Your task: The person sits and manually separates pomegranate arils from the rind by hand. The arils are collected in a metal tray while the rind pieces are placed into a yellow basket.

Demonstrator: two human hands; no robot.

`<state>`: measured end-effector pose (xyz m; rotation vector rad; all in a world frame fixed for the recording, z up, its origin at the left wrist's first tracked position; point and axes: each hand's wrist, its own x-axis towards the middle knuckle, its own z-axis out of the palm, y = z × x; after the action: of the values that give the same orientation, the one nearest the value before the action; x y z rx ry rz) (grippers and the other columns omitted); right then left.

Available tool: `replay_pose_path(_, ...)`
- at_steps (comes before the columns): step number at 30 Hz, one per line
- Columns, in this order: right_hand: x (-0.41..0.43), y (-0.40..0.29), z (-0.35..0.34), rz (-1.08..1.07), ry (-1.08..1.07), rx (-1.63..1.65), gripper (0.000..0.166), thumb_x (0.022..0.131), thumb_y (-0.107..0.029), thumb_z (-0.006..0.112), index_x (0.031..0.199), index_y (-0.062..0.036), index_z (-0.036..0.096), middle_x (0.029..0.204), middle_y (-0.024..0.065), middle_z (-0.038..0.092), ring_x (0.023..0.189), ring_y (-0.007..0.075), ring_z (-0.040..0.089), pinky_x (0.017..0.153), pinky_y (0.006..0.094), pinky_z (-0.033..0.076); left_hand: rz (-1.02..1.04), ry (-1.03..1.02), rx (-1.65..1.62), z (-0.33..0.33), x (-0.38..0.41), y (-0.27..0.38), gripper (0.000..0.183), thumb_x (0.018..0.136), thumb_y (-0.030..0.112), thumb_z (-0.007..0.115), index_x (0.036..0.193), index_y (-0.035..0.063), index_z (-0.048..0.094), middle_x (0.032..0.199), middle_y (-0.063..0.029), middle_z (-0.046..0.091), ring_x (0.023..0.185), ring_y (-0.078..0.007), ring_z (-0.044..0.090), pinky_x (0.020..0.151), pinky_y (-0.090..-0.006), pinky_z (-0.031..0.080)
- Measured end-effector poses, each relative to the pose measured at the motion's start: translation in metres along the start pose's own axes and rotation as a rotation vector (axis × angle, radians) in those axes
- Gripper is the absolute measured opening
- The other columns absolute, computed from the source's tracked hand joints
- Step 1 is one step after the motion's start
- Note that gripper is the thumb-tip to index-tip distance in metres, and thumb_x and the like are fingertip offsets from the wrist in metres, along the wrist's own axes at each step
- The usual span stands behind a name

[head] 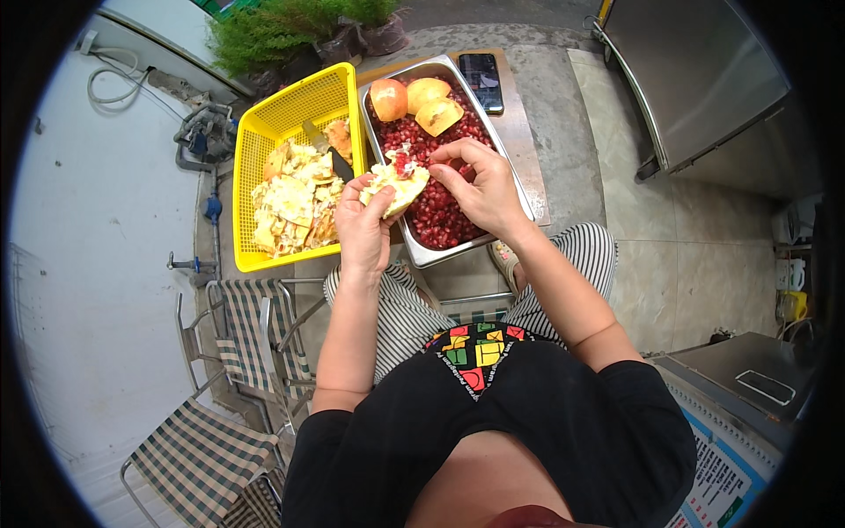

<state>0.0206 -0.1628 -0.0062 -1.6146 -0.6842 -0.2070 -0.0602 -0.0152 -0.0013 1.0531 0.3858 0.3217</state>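
My left hand [366,221] grips a piece of opened pomegranate [403,185], its pale pith facing up and a few red seeds still attached. Close to that piece's right edge is my right hand [478,181], fingers curled with thumb and forefinger near each other; whether they pinch anything is unclear. Beneath both hands, a steel pan [422,259] contains loose pomegranate seeds [442,221]. Several pomegranate chunks with skin [439,117] rest on the seeds at the far end. At left, a yellow plastic basket [243,198] is filled with pith and peel scraps [290,201].
A black-handled knife [340,165] lies in the basket. A phone [480,82] rests on the low table [528,158] right of the pan. Potted plants [284,33] stand beyond. Checked folding chairs [204,449] are at lower left, a steel cabinet [700,79] at upper right.
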Motion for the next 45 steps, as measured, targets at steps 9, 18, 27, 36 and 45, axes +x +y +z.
replay_pose_path(9, -0.002, -0.012, 0.011, -0.13, 0.054, -0.171, 0.016, 0.07, -0.005, 0.068, 0.085, 0.0002, 0.063, 0.078, 0.0096, 0.062, 0.068, 0.0207, 0.061, 0.057, 0.0267, 0.047, 0.156, 0.028, 0.084, 0.004, -0.005, -0.014, 0.031, 0.079, -0.003, 0.059, 0.105, 0.0014, 0.042, 0.093, -0.0115, 0.057, 0.081, -0.0143, 0.059, 0.069, -0.0265, 0.053)
replay_pose_path(18, -0.001, -0.008, 0.009, -0.061, 0.043, -0.096, 0.015, 0.069, -0.01, 0.07, 0.079, 0.0005, 0.064, 0.075, 0.0108, 0.063, 0.063, 0.0222, 0.062, 0.056, 0.0295, 0.049, 0.387, 0.046, 0.272, 0.02, -0.021, -0.016, 0.027, 0.077, -0.006, 0.061, 0.1, -0.0011, 0.047, 0.083, -0.0068, 0.056, 0.066, -0.0068, 0.054, 0.057, -0.0161, 0.044)
replay_pose_path(27, -0.004, -0.008, 0.015, -0.121, 0.101, -0.089, 0.012, 0.071, -0.004, 0.065, 0.082, 0.002, 0.065, 0.078, 0.0132, 0.064, 0.067, 0.0234, 0.064, 0.057, 0.0279, 0.05, 0.498, 0.093, 0.294, 0.023, -0.021, -0.022, 0.028, 0.076, -0.006, 0.063, 0.099, -0.0007, 0.049, 0.074, -0.0023, 0.054, 0.054, -0.0009, 0.046, 0.047, -0.0125, 0.035)
replay_pose_path(36, -0.005, -0.011, 0.015, 0.144, 0.065, 0.168, 0.022, 0.071, -0.007, 0.069, 0.091, 0.0031, 0.065, 0.08, 0.0105, 0.066, 0.069, 0.0118, 0.062, 0.06, 0.0232, 0.049, 0.536, 0.042, 0.234, 0.026, -0.021, -0.025, 0.027, 0.077, -0.009, 0.059, 0.1, -0.0034, 0.046, 0.099, -0.0137, 0.053, 0.089, -0.0147, 0.056, 0.079, -0.0251, 0.047)
replay_pose_path(45, -0.005, -0.018, 0.022, 0.381, 0.115, 0.47, 0.02, 0.075, -0.005, 0.067, 0.093, 0.0039, 0.064, 0.086, 0.0109, 0.066, 0.075, 0.0091, 0.06, 0.067, 0.0215, 0.049, 0.729, 0.03, 0.327, 0.025, -0.019, -0.036, 0.028, 0.077, -0.01, 0.06, 0.1, -0.0033, 0.045, 0.099, -0.0136, 0.053, 0.09, -0.0148, 0.055, 0.079, -0.0245, 0.047)
